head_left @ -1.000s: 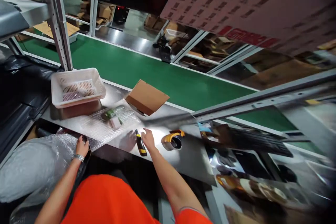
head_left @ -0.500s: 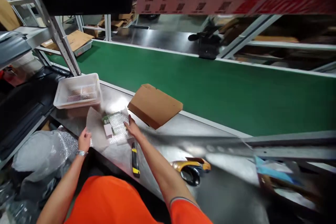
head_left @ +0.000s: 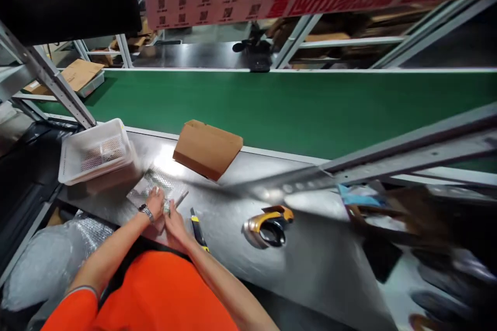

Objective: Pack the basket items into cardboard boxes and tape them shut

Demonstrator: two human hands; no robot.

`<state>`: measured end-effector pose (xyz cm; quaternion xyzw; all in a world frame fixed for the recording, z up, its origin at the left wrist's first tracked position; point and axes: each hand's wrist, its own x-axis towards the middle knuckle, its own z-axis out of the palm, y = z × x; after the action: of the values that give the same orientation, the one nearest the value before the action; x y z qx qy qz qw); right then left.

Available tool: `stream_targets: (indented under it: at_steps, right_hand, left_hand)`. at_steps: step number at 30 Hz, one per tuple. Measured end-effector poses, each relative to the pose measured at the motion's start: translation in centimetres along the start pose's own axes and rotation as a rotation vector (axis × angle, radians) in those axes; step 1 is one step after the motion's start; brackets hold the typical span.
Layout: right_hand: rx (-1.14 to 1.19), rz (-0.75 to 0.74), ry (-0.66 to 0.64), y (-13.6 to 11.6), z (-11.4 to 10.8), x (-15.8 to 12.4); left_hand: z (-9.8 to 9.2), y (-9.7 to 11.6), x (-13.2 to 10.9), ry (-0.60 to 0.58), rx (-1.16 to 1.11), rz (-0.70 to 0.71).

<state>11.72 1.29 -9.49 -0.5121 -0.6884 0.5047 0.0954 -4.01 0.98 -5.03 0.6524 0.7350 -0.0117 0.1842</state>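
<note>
The clear bubble-wrap sheet [head_left: 144, 192] lies flat on the brushed-steel tabletop [head_left: 310, 253], close to the white plastic basket [head_left: 95, 152], with a small item barely visible under the person's fingers. The left-hand grip [head_left: 155, 202], below a metal wristwatch [head_left: 146, 212], is closed over the wrap and presses it down. The right-hand grip [head_left: 174, 230] is pinched at its near edge, with the fingers partly hidden, so how firmly it holds is hard to judge. The two hands are nearly touching.

The smooth steel offers little friction, so uneven pressure could let the wrap skid or unfold and let the item slip out. The yellow-and-black utility knife [head_left: 198, 227] lies just beside the right hand, where a careless sideways move could knock it or, if its blade is exposed, cause a cut. Farther right sits a yellow-handled tape dispenser [head_left: 267, 226]. The tilted brown cardboard carton [head_left: 207, 149] rests near the far edge, next to the green conveyor belt [head_left: 295, 98], and a bump could tip it onto the belt.
</note>
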Motion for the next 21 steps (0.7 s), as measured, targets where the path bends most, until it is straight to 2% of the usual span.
stream_targets:
  at_steps: [2, 7, 11, 14, 17, 21]
  right_hand:
    - [-0.065, -0.027, 0.0, 0.3, -0.5, -0.8]
    - [-0.422, -0.223, 0.124, 1.4, -4.5, -0.1]
    - [-0.471, -0.338, 0.005, 2.0, -6.1, 2.0]
    - [-0.524, -0.342, -0.088, 2.6, -6.4, 2.9]
    - [-0.568, -0.379, -0.121, 3.1, -6.8, 3.3]
    - [-0.625, -0.48, -0.173, 3.6, -8.6, 4.2]
  left_hand:
    - [0.5, -0.9, -0.2, -0.007, 0.013, 0.056]
    - [1.5, -1.8, 0.3, 0.013, -0.046, 0.074]
    - [2.3, -1.9, 0.3, 0.013, -0.115, 0.064]
    - [2.3, -1.4, 0.8, 0.031, -0.13, 0.015]
    - [1.6, 0.0, 1.8, 0.064, -0.109, -0.046]
    - [0.6, 2.0, 2.8, 0.03, -0.019, -0.125]
